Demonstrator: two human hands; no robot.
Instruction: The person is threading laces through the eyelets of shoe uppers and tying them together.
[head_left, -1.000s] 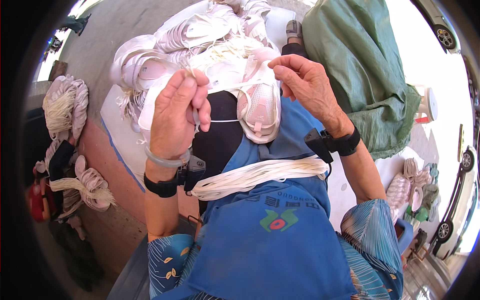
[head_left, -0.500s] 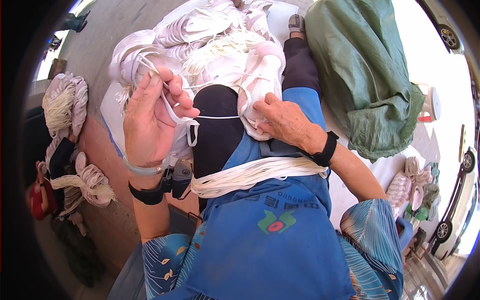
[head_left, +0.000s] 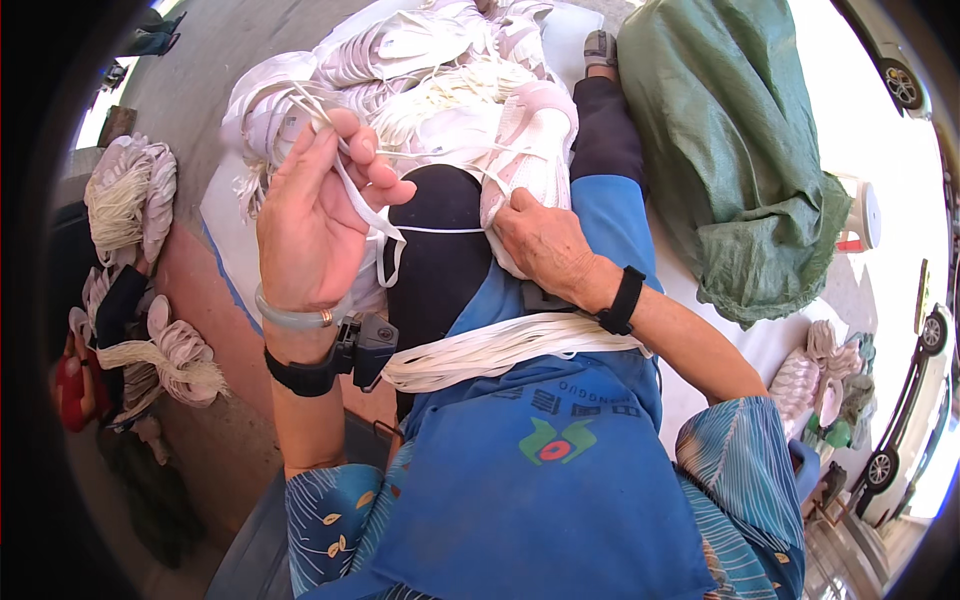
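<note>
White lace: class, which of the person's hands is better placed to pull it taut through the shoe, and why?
Left. The left hand already pinches the white lace, raised clear of the lap. The right hand is pressed on the shoe, steadying it, so it seems less free to pull.

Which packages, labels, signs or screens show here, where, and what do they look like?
Printed emblem: on the blue apron over the lap, green and red shape under a line of dark characters.
Green woven sack: upper right, bulky and crumpled.
White cylindrical container: right of the sack, red patch below.
No screens.
</note>
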